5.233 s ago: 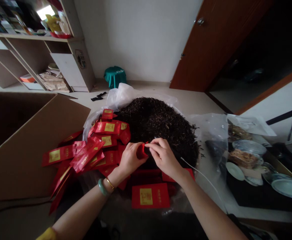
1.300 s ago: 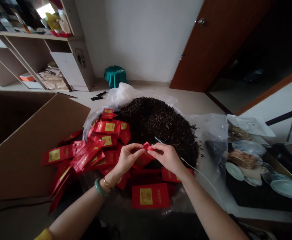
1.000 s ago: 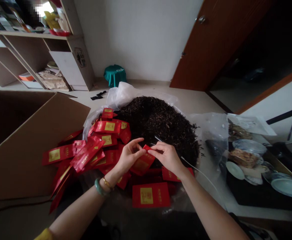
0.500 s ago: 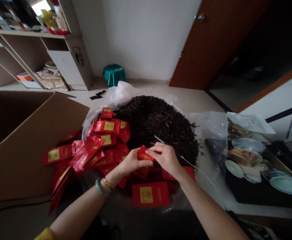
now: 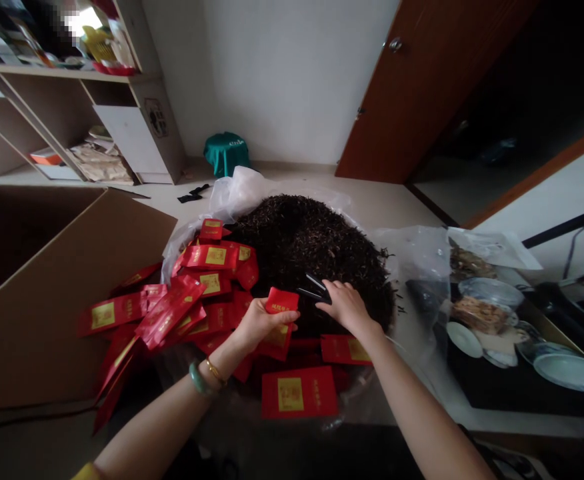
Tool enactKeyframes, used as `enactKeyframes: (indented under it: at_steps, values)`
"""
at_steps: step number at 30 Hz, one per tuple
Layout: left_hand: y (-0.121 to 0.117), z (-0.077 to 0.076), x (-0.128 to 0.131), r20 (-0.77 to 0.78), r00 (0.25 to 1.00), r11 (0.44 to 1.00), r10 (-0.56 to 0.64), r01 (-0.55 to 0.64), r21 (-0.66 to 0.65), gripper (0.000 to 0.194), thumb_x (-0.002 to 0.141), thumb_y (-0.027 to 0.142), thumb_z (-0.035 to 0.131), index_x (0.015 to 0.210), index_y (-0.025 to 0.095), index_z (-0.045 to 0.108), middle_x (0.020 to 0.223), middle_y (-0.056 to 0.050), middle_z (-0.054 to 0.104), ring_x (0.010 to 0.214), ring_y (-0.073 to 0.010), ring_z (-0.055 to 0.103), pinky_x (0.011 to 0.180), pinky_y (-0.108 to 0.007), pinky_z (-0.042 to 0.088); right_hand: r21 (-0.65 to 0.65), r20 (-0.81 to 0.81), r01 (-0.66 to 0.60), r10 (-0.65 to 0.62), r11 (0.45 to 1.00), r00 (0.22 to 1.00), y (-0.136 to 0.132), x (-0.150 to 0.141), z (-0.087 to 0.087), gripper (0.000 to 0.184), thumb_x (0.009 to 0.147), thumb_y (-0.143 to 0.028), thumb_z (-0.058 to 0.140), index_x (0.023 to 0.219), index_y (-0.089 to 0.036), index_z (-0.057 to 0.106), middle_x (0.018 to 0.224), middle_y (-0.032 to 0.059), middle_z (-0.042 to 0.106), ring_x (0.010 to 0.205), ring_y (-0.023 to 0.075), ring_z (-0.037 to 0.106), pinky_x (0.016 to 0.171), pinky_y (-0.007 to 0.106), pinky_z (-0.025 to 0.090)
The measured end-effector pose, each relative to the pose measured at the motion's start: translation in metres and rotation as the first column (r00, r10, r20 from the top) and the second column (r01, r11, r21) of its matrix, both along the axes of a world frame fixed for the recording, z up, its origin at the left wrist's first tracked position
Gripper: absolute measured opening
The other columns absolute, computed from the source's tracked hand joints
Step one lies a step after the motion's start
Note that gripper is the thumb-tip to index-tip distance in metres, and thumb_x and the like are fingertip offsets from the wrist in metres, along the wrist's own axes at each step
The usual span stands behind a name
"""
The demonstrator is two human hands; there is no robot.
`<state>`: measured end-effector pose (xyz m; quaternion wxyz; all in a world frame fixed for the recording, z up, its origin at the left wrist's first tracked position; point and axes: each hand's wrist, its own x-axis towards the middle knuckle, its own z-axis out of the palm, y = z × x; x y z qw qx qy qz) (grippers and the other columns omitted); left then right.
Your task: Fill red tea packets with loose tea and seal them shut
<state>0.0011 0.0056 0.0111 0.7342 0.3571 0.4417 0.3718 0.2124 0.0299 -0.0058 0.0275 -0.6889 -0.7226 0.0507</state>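
Observation:
My left hand (image 5: 265, 325) pinches a small red packet (image 5: 283, 300) with gold print, held upright above a heap of similar red packets (image 5: 212, 255). To its right, my right hand (image 5: 348, 305) is closed on a black clamp (image 5: 315, 285) with two long, slim jaws, shaped like a hair straightener. Its jaws stand apart and point left, close to the packet but not touching it. Behind both hands rises a large mound of dark loose tea leaves (image 5: 317, 230) in a clear plastic bag (image 5: 245, 190). More red packets lie below my hands, one flat with a gold label (image 5: 299, 393).
An open cardboard box (image 5: 97, 267) stands at the left, shelves (image 5: 67, 70) behind it. On the right, a dark tray (image 5: 492, 387) bears bowls and dishes. A thin white cord (image 5: 412, 357) runs beside my right forearm. A green-covered object (image 5: 226, 153) sits by the wall.
My right hand has let go of the packet and moved slightly right, taking hold of the black clamp. My left hand has shifted a little left, still holding the packet, now more upright.

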Motion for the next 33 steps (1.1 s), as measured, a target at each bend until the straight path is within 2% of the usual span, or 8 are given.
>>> enactKeyframes:
  at_steps: [3,12,14,17,19,22,25,33]
  values:
    - [0.000,-0.001,0.000,-0.002,1.000,1.000,0.015,-0.015,0.021,0.047,0.041,0.038,0.089,0.071,0.008,0.067,0.065,-0.006,0.070,0.053,-0.0160,0.064,0.053,-0.025,0.049,-0.056,0.157,0.012,-0.003,0.998,0.988,0.001,0.001,-0.007,0.047,0.079,-0.030,0.065,0.123,-0.017,0.054,0.113,0.0134,0.063,0.103,0.0282,0.057,0.084,0.035,0.044]
    - [0.000,0.000,0.001,-0.036,0.999,0.999,0.028,-0.026,0.046,0.048,0.040,0.039,0.089,0.069,0.009,0.066,0.064,-0.006,0.070,0.052,-0.0151,0.064,0.051,-0.024,0.048,-0.051,0.142,-0.017,0.025,0.999,0.990,-0.003,-0.001,-0.013,0.043,0.082,-0.023,0.058,0.123,-0.016,0.053,0.111,0.0130,0.060,0.106,0.0283,0.055,0.075,0.032,0.049]
    - [0.000,0.001,0.002,-0.043,0.999,0.999,0.032,-0.030,0.044,0.048,0.040,0.040,0.089,0.069,0.009,0.066,0.064,-0.006,0.069,0.052,-0.0148,0.064,0.050,-0.023,0.048,-0.006,0.075,-0.005,0.005,1.000,0.997,-0.002,0.005,-0.015,0.040,0.083,-0.023,0.057,0.122,-0.015,0.054,0.111,0.0135,0.061,0.106,0.0278,0.056,0.078,0.033,0.050]
    - [0.000,0.002,0.001,-0.047,0.998,0.999,0.034,-0.032,0.041,0.048,0.040,0.040,0.089,0.068,0.009,0.066,0.064,-0.006,0.069,0.052,-0.0144,0.064,0.049,-0.022,0.047,0.090,-0.199,0.033,-0.015,0.995,0.980,0.001,0.018,-0.011,0.041,0.081,-0.025,0.059,0.121,-0.015,0.056,0.113,0.0132,0.062,0.102,0.0257,0.061,0.084,0.035,0.050]
    - [0.001,0.002,0.001,-0.047,0.999,0.998,0.027,-0.024,0.052,0.046,0.041,0.039,0.089,0.068,0.009,0.066,0.064,-0.006,0.070,0.051,-0.0144,0.064,0.049,-0.023,0.048,0.108,-0.445,0.024,0.027,0.994,0.895,-0.001,0.023,-0.002,0.043,0.079,-0.028,0.063,0.120,-0.016,0.058,0.116,0.0118,0.064,0.103,0.0248,0.062,0.090,0.037,0.049]
    - [0.000,-0.001,0.001,-0.048,0.999,0.997,0.011,-0.007,0.073,0.043,0.043,0.037,0.088,0.068,0.010,0.066,0.063,-0.005,0.069,0.050,-0.0145,0.063,0.050,-0.024,0.049,0.017,-0.706,-0.084,0.071,0.996,0.705,-0.012,0.017,0.016,0.046,0.077,-0.035,0.067,0.119,-0.018,0.061,0.117,0.0094,0.066,0.106,0.0246,0.063,0.094,0.040,0.048]
    - [-0.001,-0.005,0.002,-0.063,0.998,0.992,-0.023,0.030,0.124,0.042,0.044,0.038,0.087,0.069,0.011,0.067,0.061,-0.004,0.069,0.051,-0.0144,0.062,0.052,-0.025,0.050,-0.033,-0.765,-0.172,0.086,0.985,0.639,-0.027,-0.001,0.030,0.046,0.072,-0.037,0.071,0.114,-0.019,0.065,0.116,0.0088,0.067,0.106,0.0255,0.063,0.094,0.042,0.049]
    - [-0.002,-0.013,0.002,-0.157,0.986,0.976,-0.061,0.092,0.199,0.036,0.049,0.037,0.085,0.067,0.010,0.068,0.061,-0.004,0.069,0.052,-0.0127,0.059,0.052,-0.023,0.046,0.061,-0.691,-0.190,0.179,0.980,0.700,-0.038,-0.027,0.046,0.024,0.078,-0.024,0.065,0.101,-0.018,0.071,0.100,0.0076,0.072,0.091,0.0210,0.068,0.084,0.033,0.053]
